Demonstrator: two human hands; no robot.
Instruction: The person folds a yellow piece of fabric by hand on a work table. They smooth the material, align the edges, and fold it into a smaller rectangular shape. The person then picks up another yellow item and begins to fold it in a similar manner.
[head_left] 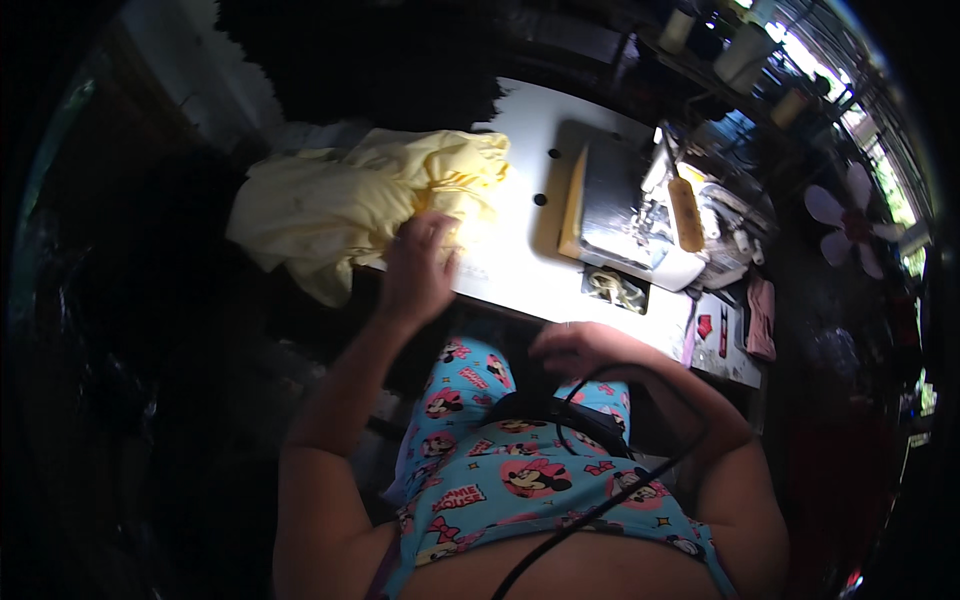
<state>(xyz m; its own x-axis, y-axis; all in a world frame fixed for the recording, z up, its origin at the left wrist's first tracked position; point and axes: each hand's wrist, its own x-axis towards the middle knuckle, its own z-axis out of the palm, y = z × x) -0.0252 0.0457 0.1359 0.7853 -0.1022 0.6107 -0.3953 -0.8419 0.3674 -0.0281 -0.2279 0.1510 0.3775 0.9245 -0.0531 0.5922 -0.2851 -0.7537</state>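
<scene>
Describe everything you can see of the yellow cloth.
The cloth is pale yellow and looks thin and soft, with loose folds and a few faint darker marks on its left part. It lies crumpled on the left of the white table, more bunched and brightly lit at its right, with a flap drooping past the near edge. The left grip is at its near right side, seemingly touching it; whether it pinches the fabric is unclear.

Yellow cloth bunched on left part of white counter, hanging over near edge. Left hand at cloth's right side; grip unclear. Right hand above lap, near counter edge. Sewing machine toward right, pale strips just beside it. Fan at far right.
</scene>
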